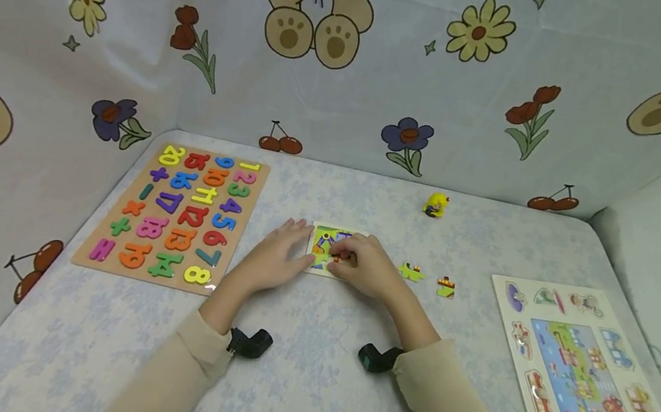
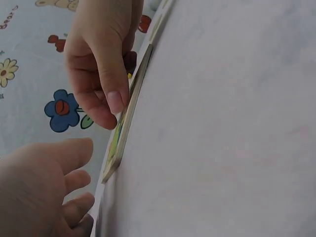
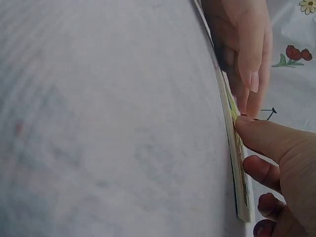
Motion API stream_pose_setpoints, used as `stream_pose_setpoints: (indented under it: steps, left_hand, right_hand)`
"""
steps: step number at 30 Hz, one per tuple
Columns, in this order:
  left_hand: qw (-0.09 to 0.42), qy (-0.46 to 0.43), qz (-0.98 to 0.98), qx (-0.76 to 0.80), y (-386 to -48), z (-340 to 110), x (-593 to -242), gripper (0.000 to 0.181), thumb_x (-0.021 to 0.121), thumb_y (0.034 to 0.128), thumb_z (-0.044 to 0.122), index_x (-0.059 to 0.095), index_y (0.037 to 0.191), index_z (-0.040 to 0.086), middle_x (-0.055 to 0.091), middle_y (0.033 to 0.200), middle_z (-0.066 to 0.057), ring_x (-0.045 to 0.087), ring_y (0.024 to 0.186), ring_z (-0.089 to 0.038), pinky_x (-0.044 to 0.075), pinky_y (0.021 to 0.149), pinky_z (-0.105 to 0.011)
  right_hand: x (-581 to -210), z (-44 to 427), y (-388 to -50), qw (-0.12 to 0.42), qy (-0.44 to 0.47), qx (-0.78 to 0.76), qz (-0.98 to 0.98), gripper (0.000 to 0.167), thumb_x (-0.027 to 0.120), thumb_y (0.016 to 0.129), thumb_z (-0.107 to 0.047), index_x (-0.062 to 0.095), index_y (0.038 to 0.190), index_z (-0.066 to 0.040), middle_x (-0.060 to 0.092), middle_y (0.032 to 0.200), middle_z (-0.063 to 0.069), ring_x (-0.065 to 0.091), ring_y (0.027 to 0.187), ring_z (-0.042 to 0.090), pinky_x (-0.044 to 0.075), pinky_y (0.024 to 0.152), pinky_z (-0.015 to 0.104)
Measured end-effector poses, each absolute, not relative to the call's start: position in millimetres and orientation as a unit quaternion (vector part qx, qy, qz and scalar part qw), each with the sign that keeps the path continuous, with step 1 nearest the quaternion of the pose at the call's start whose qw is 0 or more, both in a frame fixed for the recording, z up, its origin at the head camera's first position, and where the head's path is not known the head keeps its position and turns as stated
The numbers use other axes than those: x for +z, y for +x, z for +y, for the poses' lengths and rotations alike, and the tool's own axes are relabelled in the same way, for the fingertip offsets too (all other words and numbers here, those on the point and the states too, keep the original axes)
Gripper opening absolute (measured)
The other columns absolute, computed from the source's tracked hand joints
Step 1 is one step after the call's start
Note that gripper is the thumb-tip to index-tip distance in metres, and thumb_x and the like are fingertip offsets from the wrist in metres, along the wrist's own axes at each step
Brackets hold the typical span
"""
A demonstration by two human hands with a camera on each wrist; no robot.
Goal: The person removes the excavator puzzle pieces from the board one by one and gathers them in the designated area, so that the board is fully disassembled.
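Note:
In the head view, a small puzzle board [image 1: 326, 271] with a bright green and purple picture lies between the two hands. My left hand [image 1: 274, 258] has its fingers stretched out beside the board's left edge, thumb reaching onto its lower left corner. Over the board's right part, my right hand [image 1: 366, 267] has curled fingers, thumb and forefinger pinching at a puzzle piece that the hand mostly hides. The left wrist view shows the board [image 2: 126, 126] edge-on under the right hand [image 2: 101, 64]. Two loose puzzle pieces, a green one [image 1: 411, 272] and a striped one [image 1: 446, 288], lie to the right.
A number board [image 1: 271, 185] with colourful digits and signs lies at the left. At the right is a larger pale picture-puzzle board [image 1: 513, 368]. A small yellow toy figure [image 1: 435, 205] stands near the back, before a patterned cloth wall [image 1: 362, 95].

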State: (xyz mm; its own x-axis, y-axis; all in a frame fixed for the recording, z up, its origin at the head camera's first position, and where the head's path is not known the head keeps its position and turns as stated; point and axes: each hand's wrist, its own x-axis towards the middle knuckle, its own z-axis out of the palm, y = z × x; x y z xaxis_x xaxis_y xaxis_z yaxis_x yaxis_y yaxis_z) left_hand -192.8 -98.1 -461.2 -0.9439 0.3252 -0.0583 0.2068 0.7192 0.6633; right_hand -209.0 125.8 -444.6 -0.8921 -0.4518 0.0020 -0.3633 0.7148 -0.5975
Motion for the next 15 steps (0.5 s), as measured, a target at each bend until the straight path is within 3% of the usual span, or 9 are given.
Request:
stream_pose_setpoints:
  steps: [6, 15]
  left_hand:
    - [0.061, 0.132, 0.916, 0.375, -212, -96, -459, 0.049, 0.051, 0.1026, 0.038, 0.047, 0.149, 0.024, 0.03, 0.164, -0.005, 0.013, 0.156, -0.026, 0.012, 0.125, -0.053]
    - [0.038, 0.125, 0.923, 0.362, -233, -83, -465, 0.039, 0.058, 0.0999, 0.034, 0.061, 0.137, 0.025, 0.039, 0.159, -0.007, 0.018, 0.154, -0.027, 0.011, 0.126, -0.052]
  right_hand:
    - [-444, 125, -207, 0.076, -0.215, -0.308, 0.924, 0.026, 0.076, 0.088, -0.033, 0.072, 0.109, -0.019, 0.062, 0.098, -0.005, 0.046, 0.094, 0.017, 0.04, 0.081, 0.032]
    - [-449, 123, -203, 0.059, -0.211, -0.307, 0.926, 0.029, 0.077, 0.086, -0.037, 0.071, 0.109, -0.021, 0.062, 0.096, -0.006, 0.044, 0.091, 0.017, 0.038, 0.077, 0.03]
